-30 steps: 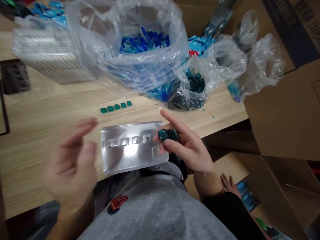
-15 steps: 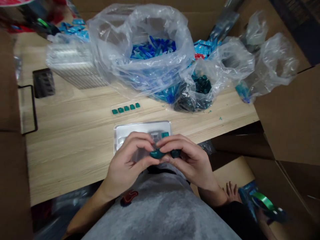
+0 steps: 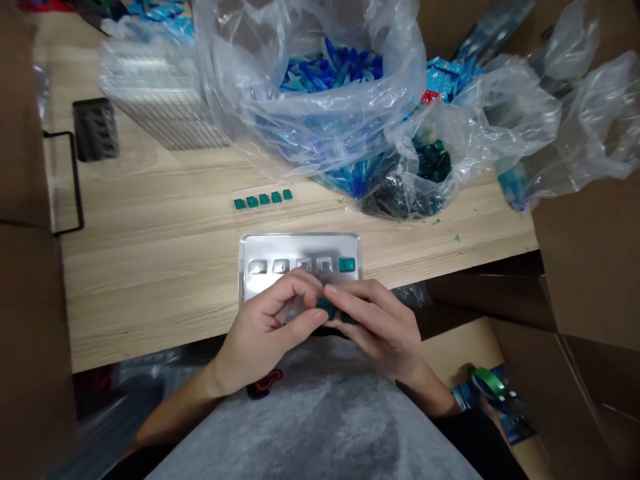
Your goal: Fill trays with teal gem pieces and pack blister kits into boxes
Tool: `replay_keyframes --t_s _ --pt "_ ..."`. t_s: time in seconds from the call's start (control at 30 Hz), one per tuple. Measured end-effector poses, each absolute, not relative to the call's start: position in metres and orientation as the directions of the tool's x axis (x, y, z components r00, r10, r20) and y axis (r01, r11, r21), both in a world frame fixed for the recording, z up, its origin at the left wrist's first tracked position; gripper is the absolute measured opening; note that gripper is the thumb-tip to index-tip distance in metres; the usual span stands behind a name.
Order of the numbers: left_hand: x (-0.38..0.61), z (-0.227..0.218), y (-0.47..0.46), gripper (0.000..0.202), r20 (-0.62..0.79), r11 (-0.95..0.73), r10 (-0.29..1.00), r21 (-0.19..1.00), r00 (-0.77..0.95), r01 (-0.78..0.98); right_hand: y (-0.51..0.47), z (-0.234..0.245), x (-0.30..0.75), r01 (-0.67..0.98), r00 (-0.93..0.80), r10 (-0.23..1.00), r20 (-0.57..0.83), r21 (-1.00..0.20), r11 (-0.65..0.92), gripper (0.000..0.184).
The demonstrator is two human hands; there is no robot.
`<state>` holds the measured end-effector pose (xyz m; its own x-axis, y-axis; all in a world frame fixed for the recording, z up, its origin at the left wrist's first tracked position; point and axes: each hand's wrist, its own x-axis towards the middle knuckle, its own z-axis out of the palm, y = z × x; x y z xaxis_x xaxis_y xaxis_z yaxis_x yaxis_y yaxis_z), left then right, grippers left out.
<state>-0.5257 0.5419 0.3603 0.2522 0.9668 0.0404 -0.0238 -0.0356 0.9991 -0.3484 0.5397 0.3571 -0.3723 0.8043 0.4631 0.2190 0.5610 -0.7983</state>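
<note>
Head view: left hand (image 3: 265,337) and right hand (image 3: 375,327) press together, pinching a teal piece (image 3: 326,307) over the near edge of a metal tray (image 3: 299,248) on the desk (image 3: 150,280). Beyond lie five teal squares (image 3: 263,199), then a plastic bag (image 3: 320,133) of blue pieces (image 3: 333,73).

A tray (image 3: 299,250) lies on the table (image 3: 150,280) near its near edge. A row of small pieces (image 3: 263,199) sits just behind it, with a plastic bag (image 3: 350,133) farther back, right of stacked trays (image 3: 160,100).
</note>
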Motion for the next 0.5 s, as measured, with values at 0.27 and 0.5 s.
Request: replay_keyframes --t_s 0.27,0.5 --pt "-0.530 0.350 0.541 0.014 0.323 -0.380 0.896 0.913 0.305 0.150 0.549 0.357 -0.353 0.094 -0.260 0.872 0.415 -0.888 0.450 0.036" --pt "-0.539 0.351 0.547 0.007 0.574 -0.673 0.740 0.630 0.352 0.388 0.552 0.362 -0.347 0.138 -0.282 0.905 0.318 -0.920 0.367 0.025"
